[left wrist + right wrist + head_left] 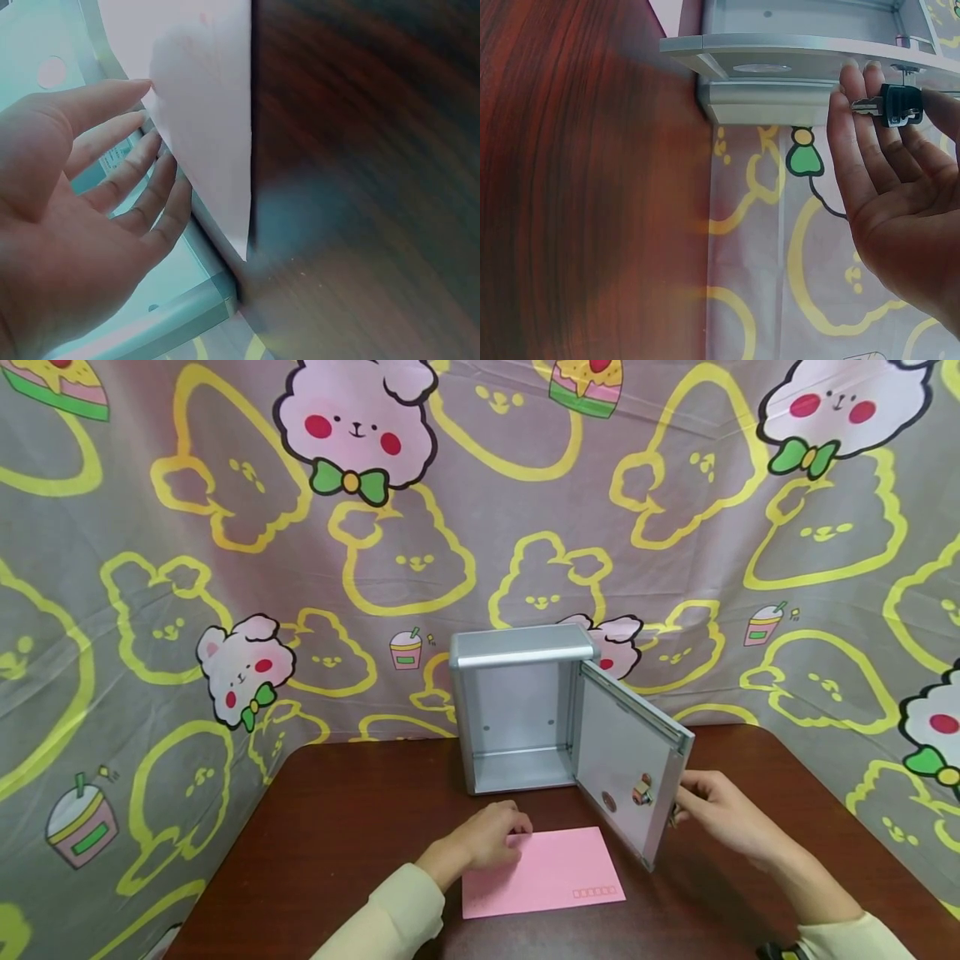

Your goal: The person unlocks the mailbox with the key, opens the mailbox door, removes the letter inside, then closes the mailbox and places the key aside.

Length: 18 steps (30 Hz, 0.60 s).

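A pink envelope (555,868) lies on the table before an open silver metal box (517,652). My left hand (483,839) is over the envelope's far left part, fingers loosely bent. In the left wrist view its thumb and fingertips meet the envelope's edge, spread apart. At the outer side of the box's swung-out door (630,752) is my right hand (723,814). The right wrist view shows a black-headed key (904,105) at the lock, between thumb and fingers, with other fingertips against the door. A lock cam (642,791) shows on the door's inner face.
The dark wooden table (352,827) ends close behind the box. A patterned cloth (435,543) with cartoon figures hangs around the back and sides. The door stands out over the table toward the front right, beside the envelope.
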### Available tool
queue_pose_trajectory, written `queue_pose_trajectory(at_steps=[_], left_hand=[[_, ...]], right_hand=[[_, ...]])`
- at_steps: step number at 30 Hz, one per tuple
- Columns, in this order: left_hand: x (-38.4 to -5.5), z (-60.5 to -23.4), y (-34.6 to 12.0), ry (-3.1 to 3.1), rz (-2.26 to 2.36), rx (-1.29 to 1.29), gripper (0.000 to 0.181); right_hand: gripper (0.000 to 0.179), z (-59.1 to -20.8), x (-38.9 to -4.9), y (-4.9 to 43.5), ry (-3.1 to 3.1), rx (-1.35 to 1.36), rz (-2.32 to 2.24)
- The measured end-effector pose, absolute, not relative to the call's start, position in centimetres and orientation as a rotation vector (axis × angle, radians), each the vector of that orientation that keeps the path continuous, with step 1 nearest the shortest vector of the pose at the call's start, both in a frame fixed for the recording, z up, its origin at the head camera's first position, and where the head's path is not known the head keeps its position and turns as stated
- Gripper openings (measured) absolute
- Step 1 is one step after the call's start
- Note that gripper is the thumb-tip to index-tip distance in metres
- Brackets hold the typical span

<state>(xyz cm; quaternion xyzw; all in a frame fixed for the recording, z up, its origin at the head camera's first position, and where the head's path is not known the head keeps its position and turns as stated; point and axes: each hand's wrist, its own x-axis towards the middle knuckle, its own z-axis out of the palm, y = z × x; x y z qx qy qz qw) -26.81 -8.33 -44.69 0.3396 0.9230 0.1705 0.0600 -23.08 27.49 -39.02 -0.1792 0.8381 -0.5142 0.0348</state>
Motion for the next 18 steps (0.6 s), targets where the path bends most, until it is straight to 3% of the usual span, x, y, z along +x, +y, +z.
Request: queue_pose_trajectory(at_steps=[18], left_hand=[[-26.60,-44.74,-8.34,2.736,0.557,0.919,0.032]], right_hand=[[0.035,-39.08,-23.09,27.42,2.564,-0.542,-1.589]])
